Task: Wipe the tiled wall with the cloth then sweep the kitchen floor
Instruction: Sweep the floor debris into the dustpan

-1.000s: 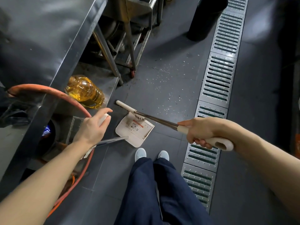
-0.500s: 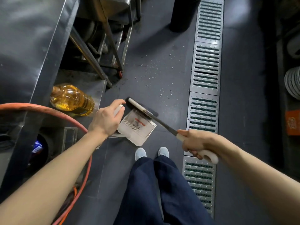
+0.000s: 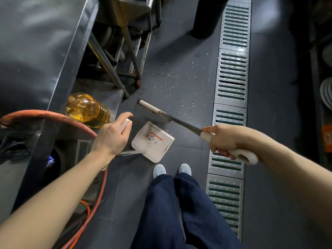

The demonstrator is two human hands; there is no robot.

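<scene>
A person's right hand (image 3: 222, 141) grips a light, stiff broom (image 3: 172, 118) by its white handle end, head on the floor (image 3: 179, 51) at 11 o'clock, while the left hand (image 3: 111, 136) closes around the upright dustpan (image 3: 152, 141) handle.

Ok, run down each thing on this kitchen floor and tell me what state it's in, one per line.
Broom: held by the right hand, head on the floor beyond the dustpan.
Dustpan: on the floor, handle held by the left hand.
Oil bottle: lying on its side, mostly full.
White crumbs: scattered, unswept.
Floor drain grate: in place.
</scene>
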